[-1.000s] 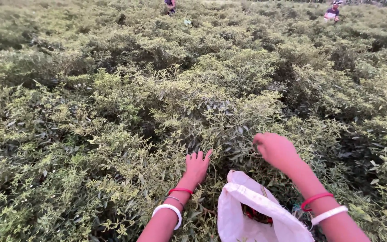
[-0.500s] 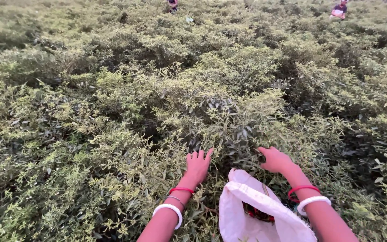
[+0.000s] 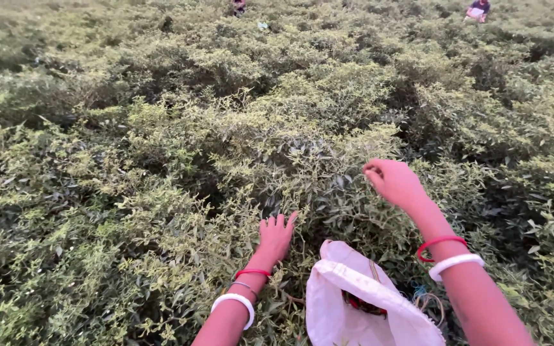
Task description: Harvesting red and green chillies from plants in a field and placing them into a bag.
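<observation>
Low green bushes (image 3: 238,147) fill the view. My left hand (image 3: 275,236) lies flat on the leaves with its fingers spread, holding nothing. My right hand (image 3: 394,181) hovers above the bush top to the right, fingers curled and pinched together; whether leaves are in it cannot be made out. Both wrists carry red and white bangles. A white cloth bag (image 3: 360,301) hangs open just below and between my hands, something dark and red showing inside.
Dense bushes stretch in every direction, with darker gaps (image 3: 501,186) between the rows. Two other people work far off at the top, one (image 3: 239,5) in the middle and one (image 3: 478,9) at the right.
My right hand has risen from beside the bag mouth up and away over the bush top. My left hand has stayed on the leaves.
</observation>
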